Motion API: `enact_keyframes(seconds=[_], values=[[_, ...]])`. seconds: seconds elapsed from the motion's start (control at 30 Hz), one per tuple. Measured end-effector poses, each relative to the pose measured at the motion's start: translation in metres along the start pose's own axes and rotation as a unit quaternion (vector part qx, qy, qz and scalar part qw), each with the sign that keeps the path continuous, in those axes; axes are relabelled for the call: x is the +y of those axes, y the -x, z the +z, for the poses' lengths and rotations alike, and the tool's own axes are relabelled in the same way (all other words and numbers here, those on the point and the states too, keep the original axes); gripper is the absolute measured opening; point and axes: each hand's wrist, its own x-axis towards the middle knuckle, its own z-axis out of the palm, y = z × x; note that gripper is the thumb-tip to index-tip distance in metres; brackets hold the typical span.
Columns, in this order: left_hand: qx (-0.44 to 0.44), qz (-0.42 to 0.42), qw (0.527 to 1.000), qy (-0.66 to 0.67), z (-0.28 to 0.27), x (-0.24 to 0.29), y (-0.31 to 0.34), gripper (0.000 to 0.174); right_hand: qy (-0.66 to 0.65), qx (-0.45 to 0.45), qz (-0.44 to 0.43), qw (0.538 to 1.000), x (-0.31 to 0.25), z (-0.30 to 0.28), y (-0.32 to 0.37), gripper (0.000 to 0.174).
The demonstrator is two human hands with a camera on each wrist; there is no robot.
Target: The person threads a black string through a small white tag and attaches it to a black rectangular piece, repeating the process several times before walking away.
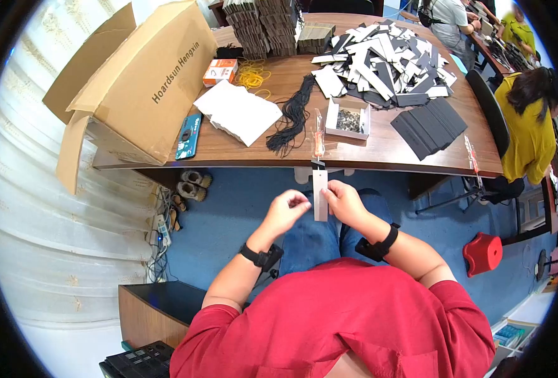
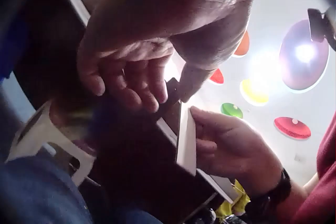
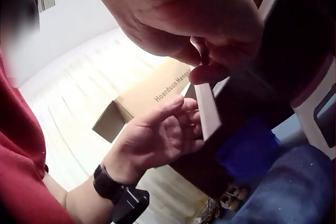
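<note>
A red cloth shirt [image 1: 348, 315] is nearest; beyond, the right hand [image 1: 347, 203] alone pinches a pale, flat rectangular strip [image 1: 320, 205], risking slippage; the left hand's [image 1: 287, 211] loosely curved fingers hold nothing.

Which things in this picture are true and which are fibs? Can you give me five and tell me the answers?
1. The right hand holds the pale strip. True.
2. The stool is green. False: the stool is red.
3. The black cords lie on the table. True.
4. The left hand grips the big carton. False: the left hand is beside the strip, away from the carton.
5. The small white box has little bits inside. True.
</note>
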Motion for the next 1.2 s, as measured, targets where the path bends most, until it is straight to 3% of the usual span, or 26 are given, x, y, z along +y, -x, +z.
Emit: enact_keyframes(seconds=[0.03,0.07,0.13,0.2,0.33,0.43,0.63,0.83,0.93,0.97,1.03,1.07,1.17,1.2], values=[[0.049,0.035,0.997,-0.050,-0.005,0.002,-0.006,0.009,0.040,0.012,-0.018,0.999,0.004,0.001,-0.003,0.021],[0.121,0.096,0.976,-0.154,-0.010,0.005,-0.010,0.009,0.023,0.001,0.028,0.999,0.007,0.001,-0.003,0.023],[0.222,0.214,0.896,-0.321,-0.022,0.021,-0.022,0.010,-0.010,-0.024,0.118,0.993,-0.007,-0.001,-0.002,0.025],[0.288,0.264,0.841,-0.374,-0.027,0.040,-0.031,0.011,0.047,0.005,0.078,0.996,-0.002,0.002,-0.005,0.026],[0.301,0.279,0.797,-0.443,-0.036,0.048,-0.053,0.012,0.089,0.045,0.046,0.994,-0.008,0.001,-0.005,0.028],[0.286,0.286,0.782,-0.474,-0.036,0.047,-0.059,0.010,0.129,0.016,0.064,0.989,-0.015,-0.001,-0.001,0.028],[0.257,0.299,0.770,-0.502,-0.037,0.047,-0.062,0.006,0.072,0.028,0.060,0.995,0.001,0.003,-0.008,0.028],[0.230,0.313,0.749,-0.537,-0.042,0.054,-0.074,0.005,0.023,-0.022,0.149,0.988,-0.010,-0.006,-0.023,0.033],[0.248,0.310,0.772,-0.497,-0.046,0.057,-0.075,0.005,0.309,0.015,0.043,0.950,-0.020,-0.014,-0.011,0.036],[0.265,0.319,0.777,-0.474,-0.048,0.059,-0.075,0.005,0.341,0.018,0.015,0.940,-0.025,-0.018,-0.006,0.037],[0.297,0.332,0.786,-0.428,-0.047,0.070,-0.068,0.005,0.294,-0.023,0.010,0.955,-0.043,-0.027,0.002,0.035],[0.297,0.321,0.815,-0.380,-0.045,0.074,-0.066,0.005,0.270,-0.042,0.007,0.962,-0.050,-0.031,0.004,0.035],[0.269,0.266,0.888,-0.263,-0.033,0.094,-0.047,0.005,0.095,-0.078,-0.039,0.992,-0.062,-0.031,0.003,0.030],[0.256,0.284,0.888,-0.257,-0.027,0.087,-0.045,0.006,-0.008,-0.078,-0.013,0.997,-0.066,-0.029,0.001,0.029]])
